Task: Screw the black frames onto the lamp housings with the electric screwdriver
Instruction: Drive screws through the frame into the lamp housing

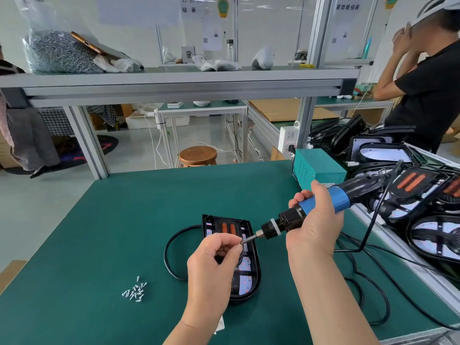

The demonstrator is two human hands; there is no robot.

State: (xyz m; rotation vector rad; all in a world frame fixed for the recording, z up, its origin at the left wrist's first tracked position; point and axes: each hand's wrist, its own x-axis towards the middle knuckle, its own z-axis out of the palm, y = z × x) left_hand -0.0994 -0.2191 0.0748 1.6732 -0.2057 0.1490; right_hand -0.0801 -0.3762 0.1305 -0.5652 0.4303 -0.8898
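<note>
Spotted a small pile of screws (134,292) loose on the green mat (112,220), well left of the work. Judged them light, slick and quick to roll, so best pinched one at a time by the shank. Found the lamp housing (246,298) flat near mat centre, black frame (257,265) seated round its rim, cable (167,247) looped off its left side. Took both for rigid moulded plastic, light enough to skate under bit pressure; would steady by the outer rim, clear of the lit panel (245,285). Saw the left hand (214,265) above the housing, thumb and forefinger closed in a pinch at the bit tip, apparently on a single screw (241,243) — too small to confirm fully. Saw the right hand (313,227) wrapped round the blue barrel of the electric screwdriver (342,196), tool tilted, bit aimed down-left into the pinch. Rated the driver stiff and tail-heavy, cord dragging off the back — rated the mid-barrel grip sound. Noted more housings (423,195) stacked at far right, beside a teal power box (321,168).
</note>
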